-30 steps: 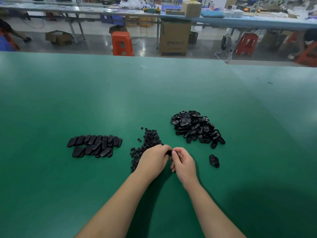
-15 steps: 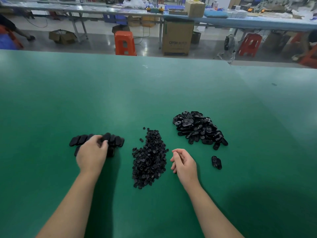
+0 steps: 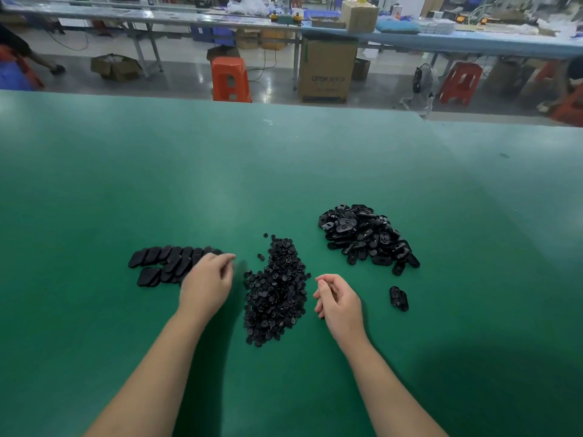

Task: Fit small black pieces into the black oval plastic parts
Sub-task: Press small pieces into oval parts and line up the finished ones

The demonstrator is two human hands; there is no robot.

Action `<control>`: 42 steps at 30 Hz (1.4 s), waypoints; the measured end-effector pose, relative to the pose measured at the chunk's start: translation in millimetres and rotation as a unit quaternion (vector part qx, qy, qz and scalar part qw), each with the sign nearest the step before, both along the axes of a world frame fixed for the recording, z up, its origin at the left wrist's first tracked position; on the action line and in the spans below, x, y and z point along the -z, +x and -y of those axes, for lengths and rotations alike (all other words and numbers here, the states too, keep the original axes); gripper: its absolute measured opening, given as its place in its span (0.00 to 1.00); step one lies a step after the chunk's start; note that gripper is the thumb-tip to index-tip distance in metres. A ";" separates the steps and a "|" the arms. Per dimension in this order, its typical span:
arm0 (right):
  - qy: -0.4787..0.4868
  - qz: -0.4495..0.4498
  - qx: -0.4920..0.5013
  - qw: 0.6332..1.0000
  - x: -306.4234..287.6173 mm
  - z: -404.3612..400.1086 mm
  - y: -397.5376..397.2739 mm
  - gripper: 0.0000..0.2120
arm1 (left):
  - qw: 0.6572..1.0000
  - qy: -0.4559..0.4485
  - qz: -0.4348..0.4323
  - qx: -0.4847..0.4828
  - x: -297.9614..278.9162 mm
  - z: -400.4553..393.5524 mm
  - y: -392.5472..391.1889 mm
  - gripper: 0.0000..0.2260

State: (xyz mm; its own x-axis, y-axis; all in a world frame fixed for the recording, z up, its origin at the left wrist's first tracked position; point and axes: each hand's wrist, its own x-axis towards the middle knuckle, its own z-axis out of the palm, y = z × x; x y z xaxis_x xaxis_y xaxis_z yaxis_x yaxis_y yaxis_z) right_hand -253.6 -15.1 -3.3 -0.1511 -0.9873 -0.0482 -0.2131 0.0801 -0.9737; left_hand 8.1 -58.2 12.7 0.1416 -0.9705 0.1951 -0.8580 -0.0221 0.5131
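Lying at nine o'clock on the green table (image 3: 284, 171): overlapping rows of finished oval parts (image 3: 164, 263), smooth side up, judged done since set apart and ordered. Hovering at their three o'clock edge: left hand (image 3: 206, 283), fingers loosely curled, apparently holding nothing, fingertips (image 3: 228, 257) just beside the nearest ovals; contact with them hard to tell. Heaped at centre, between both hands: pile of small black pieces (image 3: 276, 291), a few strays at its eleven o'clock. Resting just at that pile's three o'clock: right hand (image 3: 337, 299), palm turned inward, fingers relaxed and half curled, nothing visible in them. Waiting at one o'clock: loose heap of unfitted oval plastic parts (image 3: 366, 236), hollow sides showing, far more numerous than the finished rows. Lying alone at three o'clock of the right hand: single oval part (image 3: 399, 298), open side up, likely next. Judged barely a fraction through; most of the heap left.
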 end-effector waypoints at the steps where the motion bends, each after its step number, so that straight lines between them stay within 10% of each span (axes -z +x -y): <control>1: 0.000 -0.002 0.000 1.000 -0.4 -0.1 0.0 0.08 | 1.000 0.020 0.010 0.017 1.9 2.1 -8.2 0.13; 18: 0.005 -0.012 -0.004 1.000 1.6 0.4 0.1 0.08 | 0.990 0.124 0.055 0.048 0.2 24.3 -31.5 0.09; 42: 0.005 -0.047 -0.004 0.999 1.5 -0.1 -0.3 0.09 | 0.986 -0.074 -0.149 0.000 20.0 -15.1 -45.4 0.04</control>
State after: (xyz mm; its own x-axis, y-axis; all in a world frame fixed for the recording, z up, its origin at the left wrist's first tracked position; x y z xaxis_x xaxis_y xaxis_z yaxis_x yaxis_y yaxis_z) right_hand -253.9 -15.0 -4.7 -0.1475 -0.9881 -0.0443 -0.3042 0.0880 -0.9485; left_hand -37.4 -43.1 -7.3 0.2146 -0.9342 0.2851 -0.6687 0.0722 0.7400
